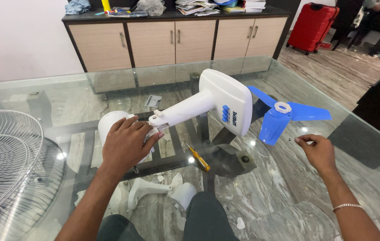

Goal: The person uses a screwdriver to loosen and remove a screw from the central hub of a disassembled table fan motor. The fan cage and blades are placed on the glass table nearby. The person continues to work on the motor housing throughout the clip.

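Glass table over marble floor, beige cabinets behind, red suitcase far right. Left hand is clamped over the white fan motor housing, whose stand and base lie tilted across the glass. Right hand has fingertips pinched together near a tiny screw, just beside the blue blade. Looks like mid-disassembly or assembly; next move needs a steady housing. Yellow screwdriver lies between the hands, wire grille at left.
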